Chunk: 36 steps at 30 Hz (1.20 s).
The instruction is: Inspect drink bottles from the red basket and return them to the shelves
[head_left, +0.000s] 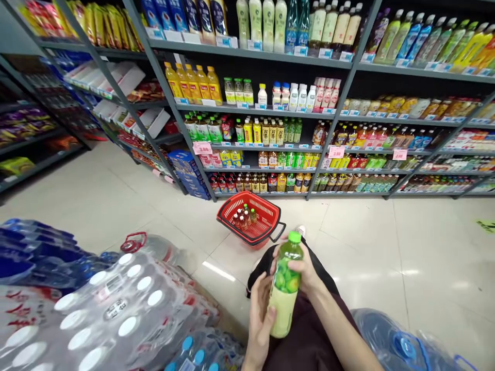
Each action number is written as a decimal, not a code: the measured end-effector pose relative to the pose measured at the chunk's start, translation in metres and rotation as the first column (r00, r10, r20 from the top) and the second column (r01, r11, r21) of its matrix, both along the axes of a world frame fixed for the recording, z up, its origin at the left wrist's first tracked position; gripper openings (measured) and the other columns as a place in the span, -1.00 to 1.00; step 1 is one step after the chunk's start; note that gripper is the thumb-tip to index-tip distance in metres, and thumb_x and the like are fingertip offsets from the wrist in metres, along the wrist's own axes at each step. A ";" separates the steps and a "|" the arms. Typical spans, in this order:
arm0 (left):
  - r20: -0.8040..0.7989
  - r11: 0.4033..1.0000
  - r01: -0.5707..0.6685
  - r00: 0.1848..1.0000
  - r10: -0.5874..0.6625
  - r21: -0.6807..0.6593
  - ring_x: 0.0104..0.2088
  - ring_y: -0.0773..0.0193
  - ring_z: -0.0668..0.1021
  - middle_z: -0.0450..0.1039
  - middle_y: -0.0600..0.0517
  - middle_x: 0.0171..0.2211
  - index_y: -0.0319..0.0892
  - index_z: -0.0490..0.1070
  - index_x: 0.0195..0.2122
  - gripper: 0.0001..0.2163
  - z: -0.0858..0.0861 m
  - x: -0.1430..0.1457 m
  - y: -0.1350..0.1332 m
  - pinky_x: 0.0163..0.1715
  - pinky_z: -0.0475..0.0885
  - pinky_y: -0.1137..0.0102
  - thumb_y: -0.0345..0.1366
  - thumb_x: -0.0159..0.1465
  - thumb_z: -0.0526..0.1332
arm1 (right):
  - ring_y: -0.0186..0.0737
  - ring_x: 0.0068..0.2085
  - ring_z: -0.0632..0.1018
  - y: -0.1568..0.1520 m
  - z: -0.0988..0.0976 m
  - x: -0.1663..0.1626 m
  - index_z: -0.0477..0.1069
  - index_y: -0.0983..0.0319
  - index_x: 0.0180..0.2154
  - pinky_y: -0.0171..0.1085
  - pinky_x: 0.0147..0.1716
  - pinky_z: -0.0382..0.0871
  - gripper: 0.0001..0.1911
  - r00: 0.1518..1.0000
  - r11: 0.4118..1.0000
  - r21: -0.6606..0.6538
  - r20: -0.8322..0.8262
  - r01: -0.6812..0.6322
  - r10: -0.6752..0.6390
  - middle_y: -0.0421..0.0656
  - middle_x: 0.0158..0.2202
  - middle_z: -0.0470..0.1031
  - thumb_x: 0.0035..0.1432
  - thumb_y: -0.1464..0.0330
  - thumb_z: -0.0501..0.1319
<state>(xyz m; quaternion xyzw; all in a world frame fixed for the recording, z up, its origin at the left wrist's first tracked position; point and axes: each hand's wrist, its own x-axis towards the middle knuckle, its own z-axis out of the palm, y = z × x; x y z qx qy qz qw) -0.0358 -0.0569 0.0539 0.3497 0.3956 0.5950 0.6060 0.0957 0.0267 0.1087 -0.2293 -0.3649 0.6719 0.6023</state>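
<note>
I hold a green-capped bottle (pixel 285 288) of pale green drink upright in front of me, low in the middle of the view. My left hand (pixel 260 314) wraps round its lower part from the left. My right hand (pixel 307 270) grips its upper part just under the cap. Beyond the bottle a red shopping basket (pixel 266 214) stands on the floor with a few small bottles inside.
Long shelves (pixel 270 113) full of drink bottles run across the back and down the left aisle. Shrink-wrapped packs of water bottles (pixel 116 304) are stacked at my lower left. Large blue water jugs (pixel 402 345) lie at lower right. Pale tiled floor (pixel 406 247) spreads between.
</note>
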 end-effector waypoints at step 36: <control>0.229 0.935 0.235 0.958 -0.175 -0.266 -0.74 0.47 0.33 0.56 -0.02 -0.40 -0.22 0.36 -0.04 -0.50 -0.003 0.012 0.004 -0.75 0.09 0.55 0.14 0.29 0.23 | 0.04 -0.03 0.63 0.012 0.004 0.029 0.44 0.19 -0.14 -0.01 -0.09 0.61 -0.67 0.960 0.952 -0.207 -0.118 0.226 -0.253 -0.06 -0.07 0.61 0.11 0.15 0.27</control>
